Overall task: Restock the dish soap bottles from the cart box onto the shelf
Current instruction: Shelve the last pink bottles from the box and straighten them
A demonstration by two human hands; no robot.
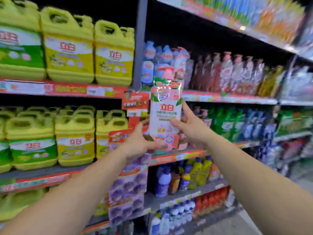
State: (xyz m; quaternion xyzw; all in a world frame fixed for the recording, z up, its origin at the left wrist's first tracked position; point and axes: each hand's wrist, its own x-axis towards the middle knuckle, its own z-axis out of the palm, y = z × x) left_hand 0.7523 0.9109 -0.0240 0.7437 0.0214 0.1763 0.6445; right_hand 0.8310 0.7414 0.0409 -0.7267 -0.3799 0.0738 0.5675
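A pink and white dish soap bottle (165,109) with a pink pump top is held upright in front of the shelving, its label facing me. My left hand (140,141) grips its lower left side and bottom. My right hand (189,128) holds its right side, thumb across the label. The bottle is level with the middle shelf (220,98) and the shelf below it (179,155), in front of similar bottles. The cart box is out of view.
Large yellow jugs (111,53) fill the left shelves on several levels. A grey upright post (140,41) divides the bays. Rows of pink, green and blue bottles stand to the right. Red promo tags (135,102) hang by the post. The aisle floor shows at lower right.
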